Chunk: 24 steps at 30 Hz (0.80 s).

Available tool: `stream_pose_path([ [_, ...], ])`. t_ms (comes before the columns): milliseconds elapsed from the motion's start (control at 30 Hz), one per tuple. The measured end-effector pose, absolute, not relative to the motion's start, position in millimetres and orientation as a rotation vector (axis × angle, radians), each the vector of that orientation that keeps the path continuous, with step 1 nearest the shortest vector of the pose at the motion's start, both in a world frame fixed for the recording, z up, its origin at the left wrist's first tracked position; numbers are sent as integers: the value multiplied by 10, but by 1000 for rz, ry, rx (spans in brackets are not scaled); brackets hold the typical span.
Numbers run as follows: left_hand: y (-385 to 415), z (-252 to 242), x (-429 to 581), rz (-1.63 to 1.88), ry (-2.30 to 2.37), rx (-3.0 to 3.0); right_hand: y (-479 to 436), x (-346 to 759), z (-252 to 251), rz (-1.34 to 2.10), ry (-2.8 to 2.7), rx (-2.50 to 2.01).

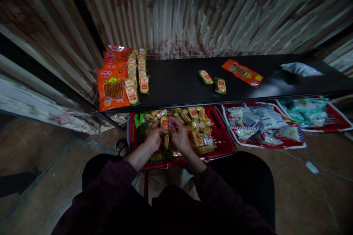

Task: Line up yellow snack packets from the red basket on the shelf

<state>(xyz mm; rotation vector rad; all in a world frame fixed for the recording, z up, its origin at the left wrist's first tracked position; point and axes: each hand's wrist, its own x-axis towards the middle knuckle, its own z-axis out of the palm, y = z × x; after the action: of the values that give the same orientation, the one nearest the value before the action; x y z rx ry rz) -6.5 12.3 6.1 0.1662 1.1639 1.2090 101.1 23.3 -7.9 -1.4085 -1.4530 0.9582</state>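
Observation:
Between my two hands is a small yellow snack packet [164, 123] with a red and white label, its label side up. My left hand [153, 136] grips it from the left, fingers closed on its edge. On the other side my right hand [179, 135] pinches its right edge. Both hands are over a red basket [227, 143] filled with similar wrapped snack packets [197, 137]. On the black shelf [173, 80] beyond, yellow packets [144, 84] stand in two rows beside a row of orange snack bags [113, 90].
Two loose yellow packets [205, 76], an orange bag [242, 73] and a pale bag [301, 69] lie on the shelf. Right of my basket are a basket of white and blue bags [261, 121] and a basket of green bags [310, 110]. A pleated curtain [176, 11] hangs behind.

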Motion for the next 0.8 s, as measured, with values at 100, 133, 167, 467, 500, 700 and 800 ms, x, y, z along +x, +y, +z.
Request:
stream_pose_path([
  [100,126,127,-89,1187,1162,211,256,1022,-62,965,-1408,-1407],
  [133,125,140,-95,1180,1169,220,264,1031,-65,975,-1401,-1401],
  [167,124,151,-100,1174,1180,224,272,1041,-69,984,-1395,-1397],
  [467,117,165,-111,1131,1242,334,335,1127,33,1128,-1314,-1465],
  [500,118,154,-111,1128,1250,352,345,1133,51,1136,-1326,-1472],
  [700,167,53,-127,1196,1291,417,366,1164,18,1170,-1390,-1430],
  [800,206,3,-145,1244,1312,303,348,1176,-50,1157,-1369,-1422],
])
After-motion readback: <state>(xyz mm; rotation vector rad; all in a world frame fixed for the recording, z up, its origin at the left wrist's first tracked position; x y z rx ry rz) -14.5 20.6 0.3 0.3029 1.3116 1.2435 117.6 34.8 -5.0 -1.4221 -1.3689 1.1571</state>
